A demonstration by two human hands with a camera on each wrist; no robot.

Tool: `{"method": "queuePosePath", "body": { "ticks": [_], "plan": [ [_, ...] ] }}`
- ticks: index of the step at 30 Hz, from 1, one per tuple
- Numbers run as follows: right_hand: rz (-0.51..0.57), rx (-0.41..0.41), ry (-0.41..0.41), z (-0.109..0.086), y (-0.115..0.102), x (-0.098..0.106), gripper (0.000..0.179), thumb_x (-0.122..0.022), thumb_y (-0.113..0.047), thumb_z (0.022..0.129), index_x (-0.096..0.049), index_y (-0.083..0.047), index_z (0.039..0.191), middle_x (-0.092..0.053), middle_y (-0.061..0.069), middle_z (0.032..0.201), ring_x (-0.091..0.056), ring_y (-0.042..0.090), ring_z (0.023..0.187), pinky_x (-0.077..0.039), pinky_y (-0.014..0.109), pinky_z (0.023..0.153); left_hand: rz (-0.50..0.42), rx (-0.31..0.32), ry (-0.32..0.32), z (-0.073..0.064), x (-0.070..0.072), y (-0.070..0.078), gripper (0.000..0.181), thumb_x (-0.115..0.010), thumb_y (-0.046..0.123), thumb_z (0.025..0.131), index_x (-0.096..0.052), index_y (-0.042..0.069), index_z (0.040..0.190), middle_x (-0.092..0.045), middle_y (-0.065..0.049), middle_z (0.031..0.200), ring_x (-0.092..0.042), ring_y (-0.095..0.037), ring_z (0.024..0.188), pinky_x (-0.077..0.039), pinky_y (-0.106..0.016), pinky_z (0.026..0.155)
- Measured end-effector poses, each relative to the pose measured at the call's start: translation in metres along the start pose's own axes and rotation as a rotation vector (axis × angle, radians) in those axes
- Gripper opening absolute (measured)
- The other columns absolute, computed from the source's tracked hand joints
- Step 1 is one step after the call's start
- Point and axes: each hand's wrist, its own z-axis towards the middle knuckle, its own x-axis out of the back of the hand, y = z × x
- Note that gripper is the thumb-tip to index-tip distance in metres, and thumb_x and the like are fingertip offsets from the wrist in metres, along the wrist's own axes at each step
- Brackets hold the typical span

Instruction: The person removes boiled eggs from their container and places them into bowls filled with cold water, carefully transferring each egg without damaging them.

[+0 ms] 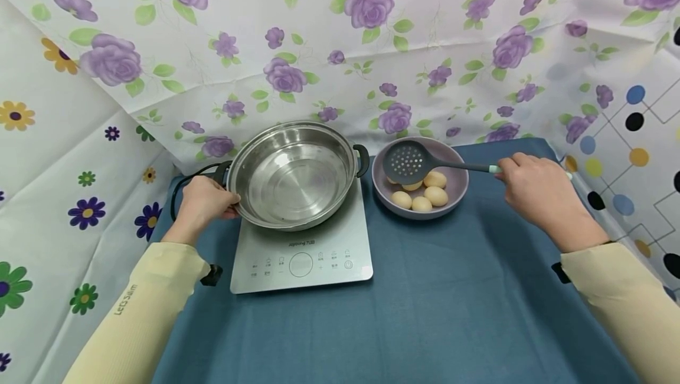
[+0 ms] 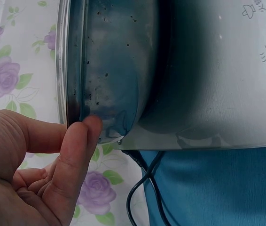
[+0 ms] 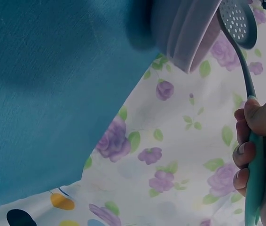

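Observation:
A wide stainless steel pot with black side handles sits on the induction cooker. My left hand is at its left side, thumb and fingers pinching the rim; in the left wrist view the fingertips lie against the metal wall. My right hand grips the green handle of a dark grey skimmer. Its perforated head is over the back left of a mauve bowl, where several pale eggs lie, some partly hidden behind the head. The right wrist view shows fingers wrapped round the handle.
Beneath everything lies a blue cloth. A black cord runs behind the cooker's left side. A flowered sheet hangs close behind the pot and bowl, with patterned sheets at left and right.

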Motion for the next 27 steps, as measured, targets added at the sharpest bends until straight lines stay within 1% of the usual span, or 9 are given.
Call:
{"method": "queuePosePath", "body": {
  "ticks": [4, 10, 16, 19, 21, 27],
  "plan": [
    [0.03, -0.053, -0.042, -0.003, -0.002, 0.001, 0.014, -0.065, -0.01, 0.085, -0.063, 0.003, 0.09, -0.059, 0.016, 0.075, -0.053, 0.026, 0.056, -0.046, 0.043, 0.05, -0.005, 0.009, -0.004, 0.0, 0.0, 0.0, 0.028, -0.061, 0.027, 0.086, -0.073, 0.002, 0.082, -0.071, -0.004, 0.066, -0.07, -0.014, 0.062, -0.05, -0.049, 0.087],
    [0.114, -0.194, -0.141, -0.008, -0.005, 0.006, 0.021, -0.059, -0.013, 0.09, -0.062, 0.003, 0.103, -0.059, 0.017, 0.085, -0.058, 0.03, 0.07, -0.047, 0.046, 0.057, -0.007, 0.012, -0.009, 0.0, 0.0, 0.0, 0.028, -0.062, 0.027, 0.086, -0.073, 0.002, 0.082, -0.071, -0.004, 0.066, -0.07, -0.014, 0.062, -0.049, -0.05, 0.088],
    [0.191, -0.306, -0.211, -0.012, -0.006, 0.012, 0.023, -0.051, -0.014, 0.094, -0.06, 0.004, 0.105, -0.057, 0.019, 0.086, -0.057, 0.031, 0.073, -0.046, 0.046, 0.058, -0.016, 0.011, -0.011, -0.001, 0.001, 0.0, 0.028, -0.061, 0.027, 0.086, -0.073, 0.001, 0.083, -0.072, -0.004, 0.067, -0.07, -0.014, 0.062, -0.051, -0.049, 0.086],
    [0.218, -0.356, -0.22, -0.013, -0.006, 0.013, 0.026, -0.05, -0.015, 0.095, -0.059, 0.006, 0.106, -0.057, 0.023, 0.087, -0.056, 0.034, 0.075, -0.045, 0.048, 0.059, -0.019, 0.006, -0.013, 0.0, 0.0, -0.001, 0.028, -0.061, 0.026, 0.086, -0.073, 0.001, 0.083, -0.072, -0.004, 0.067, -0.07, -0.014, 0.063, -0.051, -0.048, 0.085],
    [0.232, -0.384, -0.211, -0.014, -0.006, 0.012, 0.027, -0.05, -0.015, 0.095, -0.059, 0.007, 0.107, -0.057, 0.024, 0.088, -0.056, 0.036, 0.076, -0.044, 0.049, 0.061, -0.021, 0.003, -0.012, 0.0, 0.0, -0.001, 0.028, -0.061, 0.026, 0.086, -0.073, 0.001, 0.083, -0.072, -0.004, 0.067, -0.07, -0.014, 0.063, -0.051, -0.048, 0.085],
    [0.284, -0.454, -0.194, -0.019, -0.004, 0.01, 0.029, -0.048, -0.019, 0.096, -0.059, 0.007, 0.106, -0.058, 0.026, 0.089, -0.055, 0.036, 0.074, -0.04, 0.047, 0.058, -0.022, -0.005, -0.009, -0.001, 0.0, -0.001, 0.027, -0.062, 0.026, 0.086, -0.073, 0.002, 0.083, -0.071, -0.004, 0.066, -0.07, -0.014, 0.062, -0.053, -0.045, 0.082]
  ]
}}
